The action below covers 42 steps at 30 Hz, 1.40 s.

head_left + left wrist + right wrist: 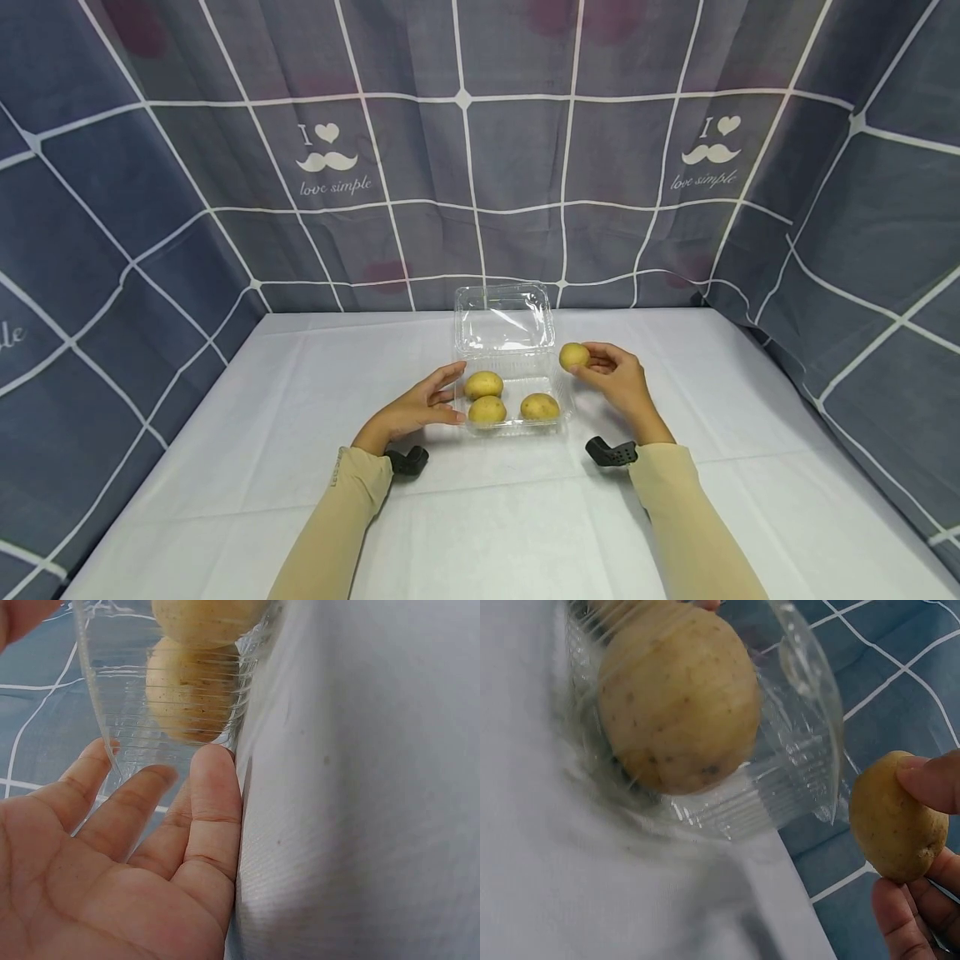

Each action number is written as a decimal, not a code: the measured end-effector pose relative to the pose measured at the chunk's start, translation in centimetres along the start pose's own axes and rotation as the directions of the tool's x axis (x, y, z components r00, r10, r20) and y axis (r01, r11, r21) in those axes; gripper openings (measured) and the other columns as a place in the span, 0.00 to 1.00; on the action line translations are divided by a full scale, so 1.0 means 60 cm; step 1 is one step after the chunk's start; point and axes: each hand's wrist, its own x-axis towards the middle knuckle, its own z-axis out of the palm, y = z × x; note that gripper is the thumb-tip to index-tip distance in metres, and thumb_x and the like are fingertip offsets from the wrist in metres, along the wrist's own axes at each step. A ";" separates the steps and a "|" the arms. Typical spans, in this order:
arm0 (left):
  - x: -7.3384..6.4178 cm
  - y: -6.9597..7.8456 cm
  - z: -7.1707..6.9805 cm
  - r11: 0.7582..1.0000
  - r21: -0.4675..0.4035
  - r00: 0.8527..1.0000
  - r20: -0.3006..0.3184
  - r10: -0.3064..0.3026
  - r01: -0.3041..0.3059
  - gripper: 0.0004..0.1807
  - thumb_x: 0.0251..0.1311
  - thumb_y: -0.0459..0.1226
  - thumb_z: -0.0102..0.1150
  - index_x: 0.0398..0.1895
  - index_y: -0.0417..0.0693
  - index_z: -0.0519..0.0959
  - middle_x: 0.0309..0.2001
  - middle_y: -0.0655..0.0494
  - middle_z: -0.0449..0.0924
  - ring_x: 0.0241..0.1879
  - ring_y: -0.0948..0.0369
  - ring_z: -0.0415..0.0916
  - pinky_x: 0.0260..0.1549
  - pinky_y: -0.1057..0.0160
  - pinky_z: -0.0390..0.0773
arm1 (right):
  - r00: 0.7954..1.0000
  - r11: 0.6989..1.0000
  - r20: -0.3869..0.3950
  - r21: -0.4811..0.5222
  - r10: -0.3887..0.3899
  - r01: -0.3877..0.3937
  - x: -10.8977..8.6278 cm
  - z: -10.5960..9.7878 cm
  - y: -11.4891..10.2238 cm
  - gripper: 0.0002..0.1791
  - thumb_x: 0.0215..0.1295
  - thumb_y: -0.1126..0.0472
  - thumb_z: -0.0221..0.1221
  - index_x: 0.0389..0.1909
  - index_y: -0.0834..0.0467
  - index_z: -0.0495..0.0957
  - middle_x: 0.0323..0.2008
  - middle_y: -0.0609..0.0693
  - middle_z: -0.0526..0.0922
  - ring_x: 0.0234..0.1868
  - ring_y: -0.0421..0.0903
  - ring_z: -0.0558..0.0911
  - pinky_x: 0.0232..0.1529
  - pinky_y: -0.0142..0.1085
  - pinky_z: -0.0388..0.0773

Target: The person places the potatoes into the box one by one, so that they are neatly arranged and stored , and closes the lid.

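Observation:
A clear plastic clamshell box [513,429] lies on the table with its lid [504,321] raised at the back. Inside are three potatoes: two at the left, one behind the other, and a single potato [540,407] at the right. My right hand [618,383] pinches another potato [574,356] between thumb and fingers, above the box's right rear corner. In the right wrist view that held potato [897,817] is beside the ribbed box wall. My left hand [420,407] is at the box's left side, its fingers spread and fingertips [212,761] right at the wall.
A white cloth [480,517] covers the table. Grey checked curtains [420,158] stand behind it and along both sides. A black wrist camera [611,452] is on the right wrist, and another black camera [407,461] on the left.

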 end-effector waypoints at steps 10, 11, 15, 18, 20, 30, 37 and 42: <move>0.003 -0.001 0.000 1.000 0.005 1.000 0.006 0.003 -0.003 0.56 0.67 0.30 0.70 0.89 0.40 0.43 0.88 0.38 0.39 0.83 0.35 0.50 0.80 0.38 0.57 | 0.998 0.999 0.057 0.034 -0.025 0.023 0.000 0.014 -0.011 0.29 0.64 0.69 0.76 0.64 0.75 0.79 0.54 0.68 0.85 0.40 0.31 0.82 0.46 0.21 0.81; 0.003 -0.001 0.000 1.000 0.005 1.000 0.007 0.005 -0.005 0.56 0.67 0.30 0.70 0.89 0.39 0.43 0.88 0.38 0.39 0.83 0.35 0.50 0.80 0.38 0.57 | 0.998 0.999 0.061 0.032 -0.030 0.028 0.001 0.016 -0.010 0.29 0.64 0.69 0.75 0.63 0.75 0.79 0.53 0.68 0.86 0.40 0.31 0.82 0.46 0.21 0.82; 0.003 -0.002 -0.001 1.000 0.001 1.000 0.005 0.005 -0.005 0.55 0.67 0.29 0.70 0.89 0.40 0.44 0.88 0.39 0.39 0.84 0.36 0.49 0.80 0.38 0.56 | 0.997 0.999 0.066 0.034 -0.043 0.041 0.000 0.020 -0.013 0.28 0.63 0.70 0.75 0.62 0.76 0.80 0.53 0.68 0.86 0.40 0.31 0.83 0.46 0.21 0.82; 0.002 -0.001 -0.002 1.000 -0.003 1.000 0.004 0.002 -0.002 0.55 0.67 0.28 0.69 0.89 0.41 0.44 0.88 0.40 0.39 0.84 0.36 0.49 0.81 0.38 0.55 | 0.996 0.998 0.073 0.030 -0.052 0.050 -0.002 0.024 -0.018 0.28 0.63 0.70 0.75 0.62 0.75 0.80 0.53 0.69 0.86 0.40 0.32 0.83 0.46 0.21 0.81; 0.002 -0.001 -0.002 1.000 -0.001 1.000 0.005 0.004 -0.004 0.55 0.67 0.28 0.70 0.89 0.40 0.44 0.88 0.39 0.39 0.84 0.36 0.49 0.80 0.38 0.55 | 0.995 0.998 0.082 0.024 -0.061 0.059 -0.003 0.027 -0.020 0.28 0.63 0.70 0.75 0.61 0.76 0.80 0.52 0.68 0.86 0.41 0.32 0.83 0.46 0.21 0.82; 0.001 -0.001 -0.001 1.000 -0.007 1.000 0.005 0.014 -0.014 0.56 0.67 0.29 0.71 0.89 0.39 0.44 0.88 0.38 0.40 0.83 0.35 0.49 0.81 0.36 0.54 | 0.993 0.996 0.085 0.009 -0.086 0.085 -0.009 0.043 -0.032 0.27 0.61 0.70 0.77 0.59 0.74 0.82 0.51 0.68 0.87 0.45 0.47 0.87 0.47 0.22 0.82; -0.003 0.000 -0.001 1.000 0.008 1.000 -0.001 0.007 -0.007 0.55 0.67 0.30 0.70 0.89 0.40 0.44 0.88 0.39 0.40 0.83 0.35 0.50 0.80 0.37 0.55 | 0.990 0.992 0.098 -0.071 -0.101 0.108 -0.012 0.053 -0.034 0.25 0.61 0.69 0.77 0.58 0.71 0.84 0.49 0.66 0.88 0.48 0.57 0.89 0.53 0.37 0.88; 0.000 0.000 0.000 1.000 -0.001 1.000 0.007 0.004 -0.004 0.55 0.67 0.30 0.70 0.89 0.41 0.44 0.88 0.39 0.40 0.84 0.36 0.48 0.81 0.37 0.54 | 0.989 0.987 0.100 -0.107 -0.113 0.123 -0.013 0.058 -0.035 0.25 0.60 0.69 0.77 0.58 0.70 0.84 0.49 0.66 0.89 0.50 0.61 0.90 0.56 0.48 0.87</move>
